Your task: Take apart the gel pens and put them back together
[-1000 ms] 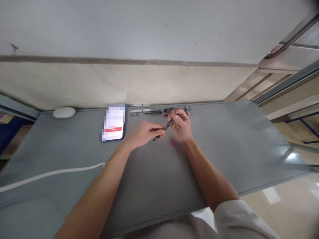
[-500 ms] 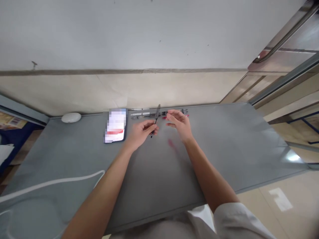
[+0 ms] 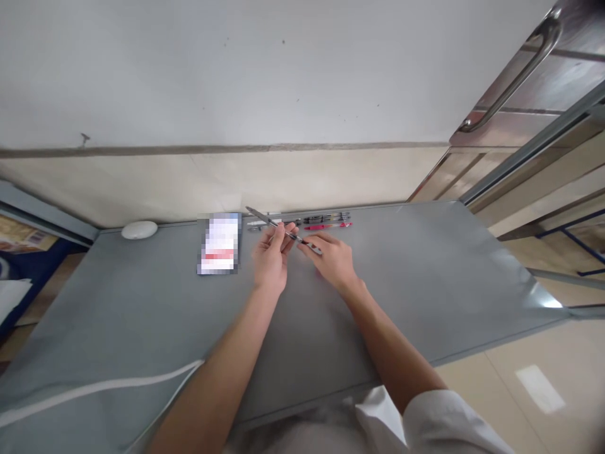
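A dark pen is held slanted above the grey table, its far end pointing up and left. My left hand grips its middle between thumb and fingers. At the pen's lower right end, my right hand pinches the tip with thumb and fingers. Behind the hands, a red pen lies beside several black pens near the table's back edge. More pens, one of them whitish, lie behind my left hand and are partly hidden by it.
A phone with a lit, blurred screen lies left of my left hand. A white rounded object sits at the back left. A white cable crosses the front left of the table. A wall rises behind.
The pen in my left hand has turned from nearly upright to slanting left. My right hand has come down from near the lying pens and closed on the pen's lower end.
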Available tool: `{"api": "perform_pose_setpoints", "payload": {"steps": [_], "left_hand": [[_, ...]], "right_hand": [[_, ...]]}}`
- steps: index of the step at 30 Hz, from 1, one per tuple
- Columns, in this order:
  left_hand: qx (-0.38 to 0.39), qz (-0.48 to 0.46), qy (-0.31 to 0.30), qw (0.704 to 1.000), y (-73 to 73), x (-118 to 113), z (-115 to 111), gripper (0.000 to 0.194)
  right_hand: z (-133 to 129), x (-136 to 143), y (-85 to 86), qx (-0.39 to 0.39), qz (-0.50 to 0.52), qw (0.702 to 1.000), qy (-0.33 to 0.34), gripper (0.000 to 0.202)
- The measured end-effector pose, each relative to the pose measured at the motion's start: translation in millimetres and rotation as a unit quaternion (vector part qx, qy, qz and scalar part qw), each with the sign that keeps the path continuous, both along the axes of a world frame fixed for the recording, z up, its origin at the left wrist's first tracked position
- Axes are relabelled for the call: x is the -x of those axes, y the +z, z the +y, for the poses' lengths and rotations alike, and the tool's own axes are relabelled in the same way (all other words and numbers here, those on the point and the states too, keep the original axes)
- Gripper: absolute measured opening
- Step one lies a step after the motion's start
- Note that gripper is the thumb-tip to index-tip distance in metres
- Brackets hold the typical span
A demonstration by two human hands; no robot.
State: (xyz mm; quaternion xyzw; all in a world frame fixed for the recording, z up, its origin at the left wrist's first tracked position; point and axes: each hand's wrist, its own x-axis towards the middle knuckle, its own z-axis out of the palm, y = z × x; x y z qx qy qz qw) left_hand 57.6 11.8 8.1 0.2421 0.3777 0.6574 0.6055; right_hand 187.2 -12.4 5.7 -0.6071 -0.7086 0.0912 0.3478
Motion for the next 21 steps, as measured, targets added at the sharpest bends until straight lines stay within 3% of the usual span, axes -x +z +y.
{"api": "perform_pose_setpoints", "payload": {"steps": [7, 12, 16, 21], "left_hand": [[0.037, -0.038, -0.034, 0.998, -5.1, 5.8, -9.8, 0.016], [0.075, -0.031, -0.081, 0.993, -4.5, 12.6, -14.9, 0.017], [0.086, 0.023, -0.115, 0.989, -5.5, 22.1, -14.3, 0.027], [0.043, 0.16, -0.072, 0.984, -12.4, 40.2, -8.7, 0.037]], "right_hand": [[-0.4, -5.2, -10.2, -0.044, 0.112, 0.992, 0.028, 0.027], [0.7, -5.1, -10.8, -0.038, 0.266, 0.961, 0.069, 0.024], [4.7, 0.2, -3.8, 0.002, 0.403, 0.912, 0.077, 0.023], [20.6, 13.7, 0.7, -0.019, 0.599, 0.801, 0.003, 0.029]]}}
